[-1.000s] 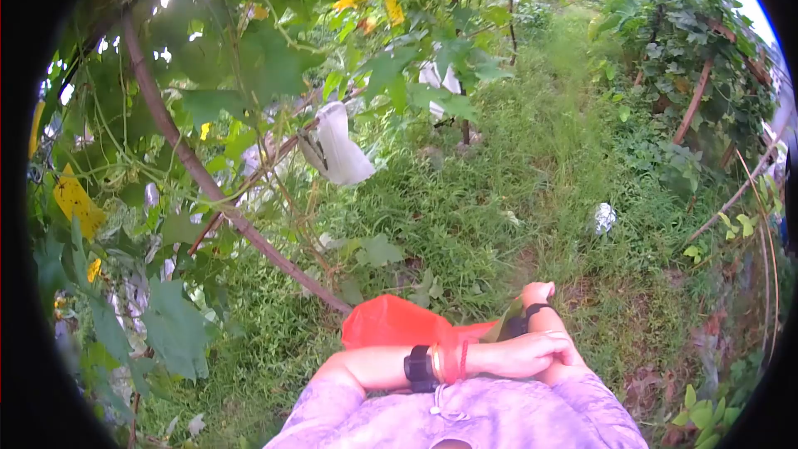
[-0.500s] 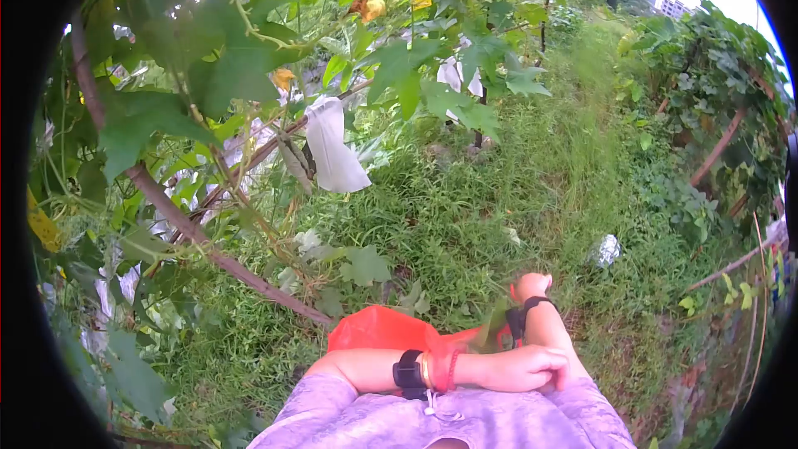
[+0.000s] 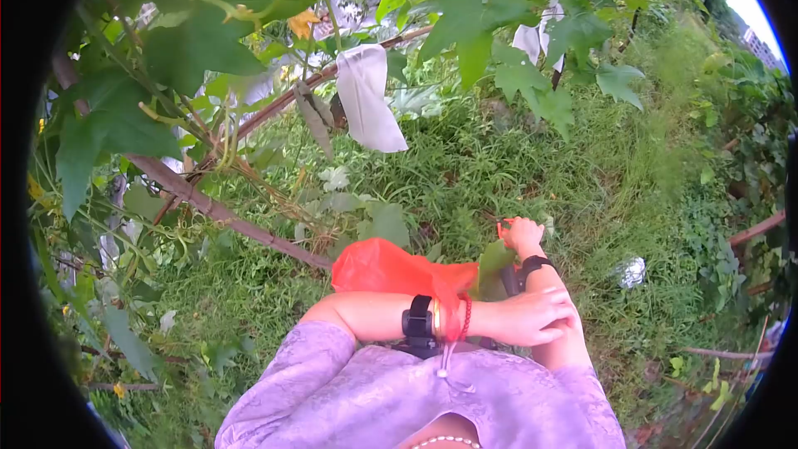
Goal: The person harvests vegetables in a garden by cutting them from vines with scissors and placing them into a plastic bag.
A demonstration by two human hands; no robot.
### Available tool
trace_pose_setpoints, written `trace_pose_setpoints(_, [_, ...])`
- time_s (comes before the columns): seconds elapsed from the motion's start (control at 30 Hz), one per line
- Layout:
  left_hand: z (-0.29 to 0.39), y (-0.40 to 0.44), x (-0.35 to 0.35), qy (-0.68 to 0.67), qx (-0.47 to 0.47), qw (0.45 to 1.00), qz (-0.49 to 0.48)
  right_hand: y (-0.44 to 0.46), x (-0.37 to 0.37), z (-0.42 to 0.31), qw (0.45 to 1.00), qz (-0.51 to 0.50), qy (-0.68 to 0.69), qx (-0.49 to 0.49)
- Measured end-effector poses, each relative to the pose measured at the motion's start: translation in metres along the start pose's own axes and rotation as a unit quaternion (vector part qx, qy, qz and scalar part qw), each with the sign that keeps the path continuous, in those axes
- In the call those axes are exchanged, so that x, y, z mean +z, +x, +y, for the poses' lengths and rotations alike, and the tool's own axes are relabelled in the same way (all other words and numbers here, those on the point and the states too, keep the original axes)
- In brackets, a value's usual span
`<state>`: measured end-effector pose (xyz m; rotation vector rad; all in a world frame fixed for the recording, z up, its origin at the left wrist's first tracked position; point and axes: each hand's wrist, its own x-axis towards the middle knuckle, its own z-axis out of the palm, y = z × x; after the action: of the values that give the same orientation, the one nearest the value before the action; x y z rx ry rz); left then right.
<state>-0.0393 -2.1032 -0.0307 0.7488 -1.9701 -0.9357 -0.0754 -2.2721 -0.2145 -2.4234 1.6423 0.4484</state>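
A red plastic bag (image 3: pixel 374 268) hangs by my left forearm, part of it looped round the wrist beside a black band and red beads. My left hand (image 3: pixel 539 316) lies across my right forearm, its fingers loosely apart on the skin. Further forward, my right hand (image 3: pixel 524 235) is closed, with a thin red strip of the bag at its fingers. A black band circles the right wrist. Just left of that wrist is a green object (image 3: pixel 496 268), partly hidden, with something dark beside it.
A brown pole (image 3: pixel 224 214) slants through leafy vines at the left. A white paper bag (image 3: pixel 366 98) hangs from the vines, with another white piece (image 3: pixel 540 33) behind. Crumpled silvery material (image 3: pixel 632 272) lies in grass at the right, near more vines and a stick (image 3: pixel 756 228).
The view has tilted down and turned, so my arms appear higher. My left hand's fingers have gone from bunched to more spread on the right forearm. My right hand remains by the red strip.
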Motion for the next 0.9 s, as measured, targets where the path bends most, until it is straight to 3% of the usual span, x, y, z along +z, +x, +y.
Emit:
trace_pose_setpoints(0.03, [-0.001, 0.003, -0.003, -0.004, -0.004, 1.000, 0.007, 0.004, -0.003, -0.001, 0.999, -0.025, 0.021, 0.003])
trace_pose_setpoints(0.1, [-0.002, 0.008, -0.019, -0.128, -0.144, 0.976, -0.104, 0.016, -0.004, -0.007, 0.999, -0.032, 0.016, -0.008])
trace_pose_setpoints(0.17, [-0.013, 0.007, -0.030, -0.181, -0.179, 0.960, -0.113, 0.023, -0.007, -0.013, 0.995, -0.057, 0.079, -0.026])
trace_pose_setpoints(0.23, [-0.047, -0.007, -0.042, -0.026, -0.106, 0.993, 0.041, 0.033, -0.011, -0.013, 0.994, -0.052, 0.082, -0.044])
trace_pose_setpoints(0.3, [-0.083, -0.026, -0.078, 0.111, -0.118, 0.958, 0.235, 0.047, -0.006, -0.001, 0.977, -0.039, 0.189, -0.089])
trace_pose_setpoints(0.37, [-0.112, -0.051, -0.105, 0.051, -0.306, 0.858, 0.410, 0.058, -0.001, 0.008, 0.977, -0.040, 0.176, -0.116])
trace_pose_setpoints(0.5, [-0.138, -0.082, -0.132, 0.037, -0.329, 0.767, 0.550, 0.074, 0.003, 0.035, 0.961, -0.086, 0.217, -0.146])
trace_pose_setpoints(0.7, [-0.158, -0.048, -0.130, -0.024, -0.370, 0.741, 0.559, 0.094, -0.036, 0.056, 0.922, -0.086, 0.316, -0.208])
trace_pose_setpoints(0.77, [-0.164, -0.024, -0.130, -0.023, -0.325, 0.754, 0.571, 0.101, -0.045, 0.064, 0.890, -0.113, 0.380, -0.225])
trace_pose_setpoints(0.83, [-0.157, 0.003, -0.132, 0.009, -0.373, 0.754, 0.541, 0.088, -0.085, 0.065, 0.870, -0.141, 0.403, -0.245])
trace_pose_setpoints(0.9, [-0.164, 0.021, -0.135, 0.008, -0.356, 0.755, 0.550, 0.086, -0.096, 0.076, 0.823, -0.167, 0.465, -0.279])
